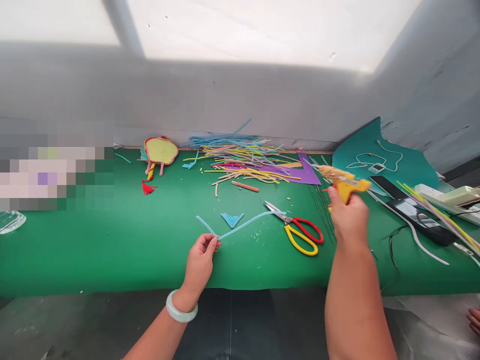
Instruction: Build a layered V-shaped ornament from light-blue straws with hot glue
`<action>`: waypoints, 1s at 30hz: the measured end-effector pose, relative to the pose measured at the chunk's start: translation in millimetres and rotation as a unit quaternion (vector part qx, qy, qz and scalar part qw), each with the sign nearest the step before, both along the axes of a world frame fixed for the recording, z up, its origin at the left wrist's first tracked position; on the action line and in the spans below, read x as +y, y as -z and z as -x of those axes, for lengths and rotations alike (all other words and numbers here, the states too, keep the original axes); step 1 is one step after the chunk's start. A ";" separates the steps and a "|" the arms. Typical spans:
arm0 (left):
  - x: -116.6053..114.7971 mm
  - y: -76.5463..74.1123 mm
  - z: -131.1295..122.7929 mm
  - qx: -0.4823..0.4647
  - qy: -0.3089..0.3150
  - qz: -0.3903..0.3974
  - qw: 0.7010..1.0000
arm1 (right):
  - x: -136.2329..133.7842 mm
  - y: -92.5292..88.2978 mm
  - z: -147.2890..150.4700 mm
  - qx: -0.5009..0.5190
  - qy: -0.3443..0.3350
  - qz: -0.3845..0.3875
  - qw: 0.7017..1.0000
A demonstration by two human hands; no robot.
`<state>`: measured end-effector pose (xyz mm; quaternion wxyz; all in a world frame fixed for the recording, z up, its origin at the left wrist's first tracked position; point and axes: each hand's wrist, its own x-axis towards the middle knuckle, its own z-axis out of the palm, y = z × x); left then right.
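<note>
My left hand (203,251), with a pale bangle at its wrist, pinches a bent light blue strip (245,224) near the table's front. The strip's long arm reaches right over the scissors' blades, and its short arm points up and left. Just beyond the fingers lies a small blue V-shaped piece (232,219). My right hand (349,215) is wrapped round a yellow glue gun (343,183), raised at the right with its nozzle pointing left. Between the hands lie scissors (304,235) with one red and one yellow handle, their blades apart.
A pile of coloured strips (240,157) lies along the back on purple sheet (309,172). A yellow fan-like craft (161,151) with a red tassel is at the back left. Power strips (450,195), cables and a black device (422,217) are at the right. Another person's fingers show at the right edge.
</note>
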<state>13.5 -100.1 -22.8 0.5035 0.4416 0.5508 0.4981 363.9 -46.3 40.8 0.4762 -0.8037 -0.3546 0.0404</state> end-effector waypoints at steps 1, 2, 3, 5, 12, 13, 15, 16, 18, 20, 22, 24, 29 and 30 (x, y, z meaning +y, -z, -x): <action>-1.1 2.0 -0.3 -0.005 0.002 -0.002 1.000 | -14.1 -8.3 7.7 0.012 0.012 -0.036 0.999; -2.3 3.3 -0.8 -0.008 0.003 -0.003 1.000 | -29.9 -16.6 17.9 0.068 0.009 -0.126 0.990; -3.6 4.0 -1.5 -0.010 0.003 -0.003 1.000 | -46.9 -24.1 30.4 0.117 -0.022 -0.204 0.972; -6.7 4.0 -3.4 -0.014 0.002 -0.002 1.000 | -83.1 -34.5 60.5 0.183 -0.083 -0.258 0.945; -21.3 2.9 -11.5 -0.026 0.010 -0.005 1.000 | -164.0 -10.5 152.4 0.383 -0.254 -0.036 0.887; -22.3 3.1 -12.0 -0.028 0.012 -0.006 1.000 | -165.1 -6.4 158.6 0.415 -0.259 -0.029 0.872; -22.9 3.8 -12.3 -0.030 0.016 -0.007 0.999 | -162.4 -2.7 165.4 0.475 -0.269 -0.034 0.837; -22.7 4.3 -12.2 -0.032 0.017 -0.008 0.999 | -159.7 -2.9 166.5 0.497 -0.275 -0.038 0.823; -22.0 5.2 -12.1 -0.035 0.018 -0.009 0.999 | -154.4 -5.7 166.1 0.519 -0.293 -0.048 0.801; -21.9 5.7 -12.1 -0.039 0.019 -0.010 0.999 | -151.6 -9.6 165.2 0.519 -0.317 -0.065 0.791; -22.7 5.6 -12.2 -0.041 0.019 -0.011 0.999 | -152.1 -12.1 166.9 0.502 -0.345 -0.086 0.789; -24.0 4.9 -12.4 -0.041 0.020 -0.013 0.999 | -154.6 -11.9 172.3 0.475 -0.358 -0.084 0.799; -26.0 3.5 -12.6 -0.043 0.023 -0.022 0.999 | -151.9 -3.7 191.3 0.400 -0.365 0.019 0.840; -26.2 3.4 -12.7 -0.047 0.022 -0.027 0.998 | -148.2 -2.4 193.8 0.394 -0.375 0.034 0.838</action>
